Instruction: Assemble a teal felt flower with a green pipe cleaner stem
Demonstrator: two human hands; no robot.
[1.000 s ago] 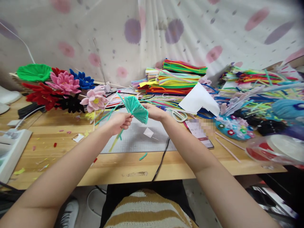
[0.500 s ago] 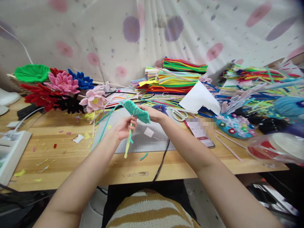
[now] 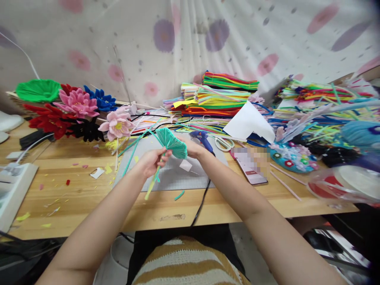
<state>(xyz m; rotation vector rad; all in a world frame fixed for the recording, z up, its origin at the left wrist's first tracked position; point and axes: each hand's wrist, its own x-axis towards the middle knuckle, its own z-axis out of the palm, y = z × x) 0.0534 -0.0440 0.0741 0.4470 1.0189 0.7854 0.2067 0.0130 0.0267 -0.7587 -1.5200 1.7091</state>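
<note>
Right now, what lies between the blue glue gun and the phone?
In the head view, a pair of white-handled scissors lies between the glue gun and the phone.

Soft, bright light falls evenly, edges stretch, and pixelation partly hides the phone (image 3: 249, 173).

At the frame's centre, the left hand's (image 3: 154, 161) fingers have turned the teal, ribbed, fan-shaped leaf of fuzzy stems (image 3: 171, 143) to show more face. Its yellow-green stalk (image 3: 151, 187) now slants lower left. The right hand (image 3: 191, 149) has dipped, uncovering more blue glue gun (image 3: 201, 138).
</note>
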